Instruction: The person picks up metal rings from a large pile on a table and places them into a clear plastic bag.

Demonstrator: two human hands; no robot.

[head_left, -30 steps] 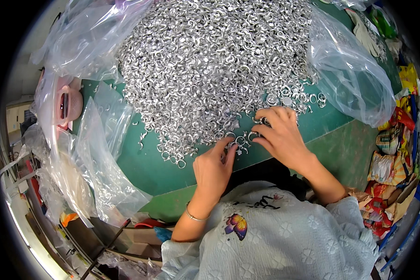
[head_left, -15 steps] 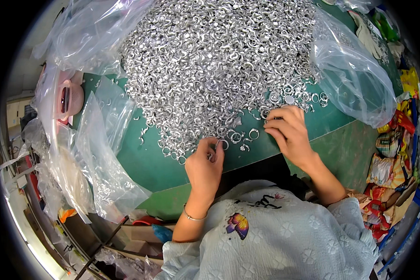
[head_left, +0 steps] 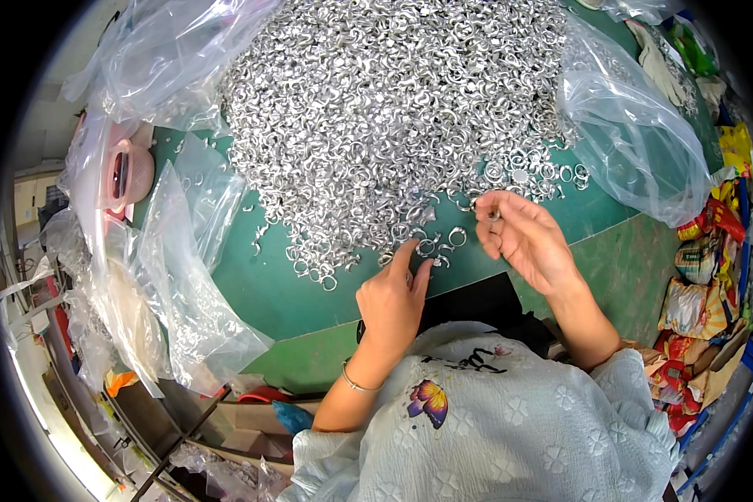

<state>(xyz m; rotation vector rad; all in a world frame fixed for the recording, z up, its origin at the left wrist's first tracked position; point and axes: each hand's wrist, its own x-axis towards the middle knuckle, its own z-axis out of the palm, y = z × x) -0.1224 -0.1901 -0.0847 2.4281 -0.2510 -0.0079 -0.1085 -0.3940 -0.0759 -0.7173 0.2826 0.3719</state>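
Observation:
A large heap of silver metal rings (head_left: 393,109) and curved pieces covers the green table (head_left: 268,305). My left hand (head_left: 393,297) is at the heap's near edge, its forefinger and thumb apart with no piece visible between them. Several loose rings (head_left: 457,238) lie just beyond those fingertips. To the right, my right hand (head_left: 531,243) is raised with its palm partly turned up and its fingers curled. A small ring (head_left: 493,215) shows between its thumb and fingers, partly hidden. Flatter round rings (head_left: 520,174) lie beyond this hand.
Clear plastic bags lie left (head_left: 192,293) and right (head_left: 635,134) of the heap. A pink container (head_left: 130,176) stands at the left edge. Colourful packages (head_left: 686,309) are stacked beyond the table on the right. Below left are shelf compartments (head_left: 242,431).
My left hand has moved right, and its fingers have parted from the ring they were pinching. My right hand has turned its palm upward.

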